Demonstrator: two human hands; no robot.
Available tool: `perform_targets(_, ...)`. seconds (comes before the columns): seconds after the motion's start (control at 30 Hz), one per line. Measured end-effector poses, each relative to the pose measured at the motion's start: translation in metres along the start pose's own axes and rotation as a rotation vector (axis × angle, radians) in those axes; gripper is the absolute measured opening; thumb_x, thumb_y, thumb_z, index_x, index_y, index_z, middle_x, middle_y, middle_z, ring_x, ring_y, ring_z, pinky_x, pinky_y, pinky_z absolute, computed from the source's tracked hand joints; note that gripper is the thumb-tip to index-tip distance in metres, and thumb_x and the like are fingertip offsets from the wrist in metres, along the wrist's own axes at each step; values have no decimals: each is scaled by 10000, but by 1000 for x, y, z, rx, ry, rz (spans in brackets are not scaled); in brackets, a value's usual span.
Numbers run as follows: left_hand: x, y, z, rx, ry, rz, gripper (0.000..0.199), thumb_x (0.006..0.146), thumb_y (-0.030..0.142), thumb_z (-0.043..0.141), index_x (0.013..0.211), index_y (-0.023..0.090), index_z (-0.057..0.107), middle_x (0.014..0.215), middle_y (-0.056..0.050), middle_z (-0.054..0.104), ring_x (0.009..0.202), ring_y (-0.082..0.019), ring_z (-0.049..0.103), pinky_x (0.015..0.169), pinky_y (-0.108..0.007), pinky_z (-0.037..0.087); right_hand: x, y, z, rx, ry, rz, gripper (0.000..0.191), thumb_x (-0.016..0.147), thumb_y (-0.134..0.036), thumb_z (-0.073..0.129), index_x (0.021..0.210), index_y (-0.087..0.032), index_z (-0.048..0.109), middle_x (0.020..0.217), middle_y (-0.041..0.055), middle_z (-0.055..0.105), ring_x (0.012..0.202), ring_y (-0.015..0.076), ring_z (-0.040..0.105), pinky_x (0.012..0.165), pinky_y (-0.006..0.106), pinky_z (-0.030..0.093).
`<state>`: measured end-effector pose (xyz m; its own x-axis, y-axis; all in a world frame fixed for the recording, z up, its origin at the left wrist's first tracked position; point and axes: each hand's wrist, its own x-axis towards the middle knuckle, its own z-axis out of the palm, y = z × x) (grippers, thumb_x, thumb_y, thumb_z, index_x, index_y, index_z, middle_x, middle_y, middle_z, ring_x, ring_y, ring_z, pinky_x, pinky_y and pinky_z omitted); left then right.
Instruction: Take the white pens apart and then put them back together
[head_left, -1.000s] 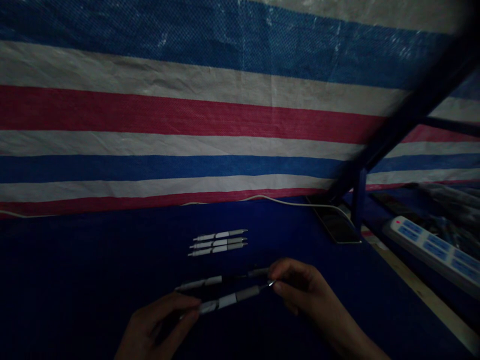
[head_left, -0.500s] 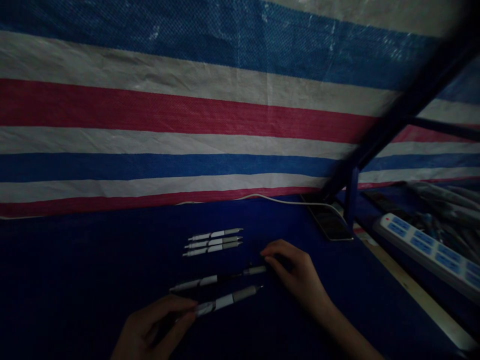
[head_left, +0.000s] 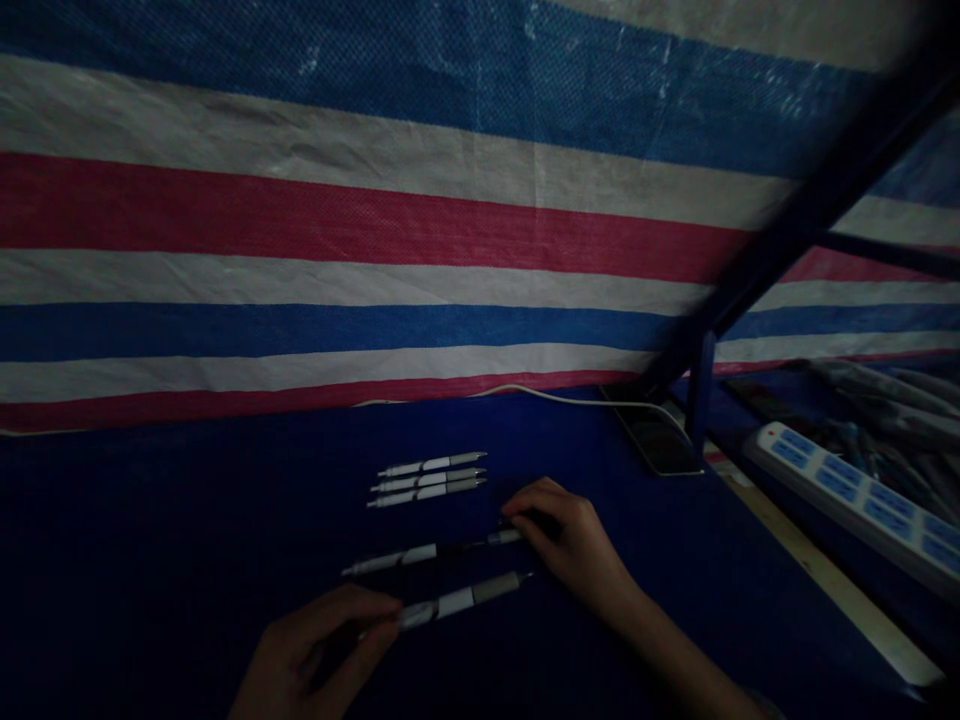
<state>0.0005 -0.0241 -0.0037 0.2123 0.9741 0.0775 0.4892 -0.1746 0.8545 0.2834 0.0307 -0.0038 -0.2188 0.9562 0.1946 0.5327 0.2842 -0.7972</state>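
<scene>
My left hand (head_left: 322, 645) pinches a white and grey pen (head_left: 456, 600) by its rear end, the tip pointing right. Beyond it lies a pen taken apart: a white barrel (head_left: 394, 560) on the left, with a dark, thin part, perhaps the refill, reaching right. A separate grey front section (head_left: 504, 537) lies at its right end. Over that section my right hand (head_left: 562, 530) has thumb and forefinger closed together at a small dark piece, too dim to name. Farther back, three whole pens (head_left: 427, 480) lie side by side, tips to the right.
A phone (head_left: 660, 440) with a white cable (head_left: 555, 397) lies at the table's back right. Farther right are a power strip (head_left: 847, 485) and plastic-wrapped items (head_left: 892, 410). A dark slanted metal bar (head_left: 780, 240) stands before a striped tarp (head_left: 337, 220).
My right hand has moved slightly left, its fingertips now at the small dark piece by the grey front section. My left hand still holds its pen, shifted slightly right.
</scene>
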Motion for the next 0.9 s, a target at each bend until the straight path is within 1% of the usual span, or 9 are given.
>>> perform_targets(0.23, 0, 1, -1, 27, -20, -12, 75, 810, 311, 681, 844, 318, 747, 816, 52, 797, 730, -148, 766, 649, -137, 578, 2, -1, -1, 4, 12, 33, 186, 807, -74, 587, 861, -205, 708, 849, 35, 698, 823, 201, 657, 747, 316, 504)
perform_targets(0.33, 0, 2, -2, 17, -7, 0, 79, 805, 303, 678, 822, 309, 754, 796, 42, 797, 715, -159, 768, 640, -149, 585, 1, -7, -6, 20, 22, 83, 145, 856, -139, 574, 910, -200, 694, 870, 40, 697, 828, 202, 645, 762, 319, 490)
perform_targets(0.4, 0, 2, -2, 13, 9, 11, 81, 803, 297, 680, 829, 310, 755, 798, 42, 796, 715, -160, 767, 645, -153, 588, -4, -13, -11, 37, 9, 127, 138, 901, -214, 551, 908, -187, 686, 837, 40, 689, 786, 196, 633, 710, 298, 483)
perform_targets(0.5, 0, 3, -2, 26, 17, 30, 93, 814, 283, 678, 867, 314, 748, 811, 47, 790, 725, -151, 763, 652, -150, 586, -18, -21, -15, 90, -103, 178, 317, 961, -344, 482, 789, -165, 681, 668, 14, 635, 594, 149, 570, 524, 235, 423)
perform_targets(0.57, 0, 3, -2, 43, 15, 55, 97, 823, 266, 670, 869, 308, 745, 799, 45, 782, 716, -145, 758, 642, -147, 582, -29, -24, -13, 201, -242, 225, 450, 983, -426, 417, 728, -153, 667, 616, 5, 601, 522, 118, 511, 481, 215, 380)
perform_targets(0.67, -1, 5, 0, 64, 29, 111, 98, 823, 238, 669, 853, 298, 740, 785, 37, 773, 698, -144, 753, 643, -156, 582, -39, -28, -1, 361, -403, 341, 491, 962, -504, 415, 751, -138, 665, 577, -4, 568, 460, 95, 440, 439, 203, 322)
perform_targets(0.7, -2, 5, 1, 70, 29, 128, 98, 821, 229, 672, 851, 295, 739, 781, 35, 771, 695, -145, 752, 643, -159, 584, -41, -30, 3, 376, -427, 379, 477, 953, -503, 427, 770, -134, 670, 556, -9, 558, 438, 92, 414, 422, 201, 300)
perform_targets(0.77, -4, 4, 3, 80, 30, 149, 108, 814, 214, 682, 863, 294, 735, 773, 34, 767, 686, -145, 751, 633, -162, 585, -42, -32, 10, 346, -422, 408, 430, 941, -456, 450, 773, -131, 676, 527, -13, 547, 427, 93, 394, 416, 205, 276)
perform_targets(0.9, -7, 0, 3, 77, 32, 185, 156, 783, 186, 709, 877, 308, 737, 761, 42, 770, 667, -144, 750, 610, -165, 590, -44, -34, 16, 184, -322, 323, 348, 913, -314, 497, 654, -150, 661, 521, -14, 543, 486, 108, 445, 473, 221, 301)
